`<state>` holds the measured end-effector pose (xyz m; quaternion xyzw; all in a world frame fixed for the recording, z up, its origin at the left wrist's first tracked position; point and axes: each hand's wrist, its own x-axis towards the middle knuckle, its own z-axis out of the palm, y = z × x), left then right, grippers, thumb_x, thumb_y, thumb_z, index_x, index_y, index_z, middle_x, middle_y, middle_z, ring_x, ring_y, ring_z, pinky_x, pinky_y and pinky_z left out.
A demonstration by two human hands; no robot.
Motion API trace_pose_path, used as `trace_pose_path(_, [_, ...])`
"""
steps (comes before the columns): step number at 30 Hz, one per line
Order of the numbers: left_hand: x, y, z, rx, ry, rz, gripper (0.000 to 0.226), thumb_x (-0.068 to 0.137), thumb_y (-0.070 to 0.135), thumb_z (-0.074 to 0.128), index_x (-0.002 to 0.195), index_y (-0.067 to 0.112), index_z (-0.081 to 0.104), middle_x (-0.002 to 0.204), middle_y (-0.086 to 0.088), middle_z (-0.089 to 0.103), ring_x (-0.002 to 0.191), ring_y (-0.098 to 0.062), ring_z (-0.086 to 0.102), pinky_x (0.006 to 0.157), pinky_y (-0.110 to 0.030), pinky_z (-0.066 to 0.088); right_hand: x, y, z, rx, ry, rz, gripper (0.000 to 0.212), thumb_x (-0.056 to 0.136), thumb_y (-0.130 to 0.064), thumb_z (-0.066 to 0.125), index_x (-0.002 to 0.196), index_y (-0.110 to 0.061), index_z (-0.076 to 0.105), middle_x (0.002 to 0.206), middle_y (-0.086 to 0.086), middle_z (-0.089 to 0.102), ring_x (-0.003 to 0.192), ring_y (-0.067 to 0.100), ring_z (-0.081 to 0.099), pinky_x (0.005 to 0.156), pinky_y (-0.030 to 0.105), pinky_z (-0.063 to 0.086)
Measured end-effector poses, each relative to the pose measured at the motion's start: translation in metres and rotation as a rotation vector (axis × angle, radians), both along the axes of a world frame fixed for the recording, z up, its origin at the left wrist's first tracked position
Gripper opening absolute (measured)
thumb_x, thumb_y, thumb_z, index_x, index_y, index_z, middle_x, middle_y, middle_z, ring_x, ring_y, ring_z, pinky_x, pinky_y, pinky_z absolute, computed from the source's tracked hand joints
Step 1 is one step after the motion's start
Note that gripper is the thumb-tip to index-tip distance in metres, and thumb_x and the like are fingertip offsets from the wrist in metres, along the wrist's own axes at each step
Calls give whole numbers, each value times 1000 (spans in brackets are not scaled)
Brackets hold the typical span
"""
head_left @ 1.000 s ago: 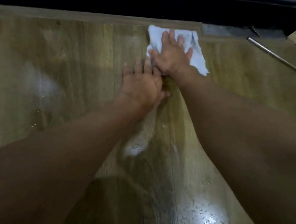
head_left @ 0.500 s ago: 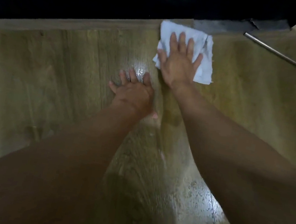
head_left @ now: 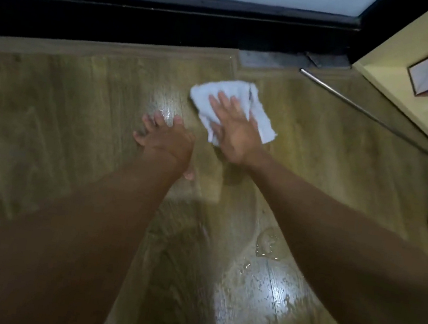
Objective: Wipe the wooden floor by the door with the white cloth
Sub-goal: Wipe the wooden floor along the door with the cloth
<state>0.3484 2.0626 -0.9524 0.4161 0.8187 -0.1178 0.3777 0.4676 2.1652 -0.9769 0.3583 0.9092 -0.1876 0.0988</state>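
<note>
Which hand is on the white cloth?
The right hand, pressed flat on the white cloth. The left hand rests on the bare wooden floor beside it, touching no cloth.

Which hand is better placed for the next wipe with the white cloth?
Right. The right hand presses flat on the white cloth; the left hand rests on the bare wooden floor beside it, touching no cloth.

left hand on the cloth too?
No. The left hand rests flat on the bare wooden floor; only the right hand presses the white cloth.
</note>
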Motion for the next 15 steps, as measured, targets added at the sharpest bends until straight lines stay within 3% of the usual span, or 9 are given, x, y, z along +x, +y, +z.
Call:
trace_pose_path(3, [-2,-4,3,-1,11,-12,128,64,42,84,152,14,-5,155,-25,-13,142,-49,-7,108,-65,14,45,-2,-2,-16,-2,-163,57,101,-46,31,152,-32,8,161,-9,1,148,15,-3,118,50,5])
trace_pose_path(7, [4,9,13,-72,-3,-15,127,61,34,88,152,11,1,154,-29,-11,139,-55,-4,105,-70,19,6,22,0,-70,-144,-480,66,99,-47,31,152,-28,-4,160,-6,-12,147,23,-13,115,56,0])
trace_pose_path(10, [9,20,25,-120,14,-23,123,61,22,89,151,9,6,153,-30,-9,137,-58,0,104,-70,23,-11,25,-3,1,-118,-312,62,101,-44,28,152,-26,-3,161,-5,-9,147,26,-10,115,57,2])
trace_pose_path(13, [14,29,27,-132,38,-8,120,65,15,87,150,3,3,155,-26,-5,136,-59,3,102,-69,28,33,8,3,15,-40,-31,60,101,-46,32,153,-29,7,161,-6,0,148,19,-4,116,50,5])
trace_pose_path(15, [17,33,24,-112,51,-4,107,73,11,82,150,2,7,156,-25,-2,136,-58,2,100,-71,27,72,2,9,-13,1,18,59,99,-45,39,152,-30,15,161,-5,6,148,16,0,114,44,7])
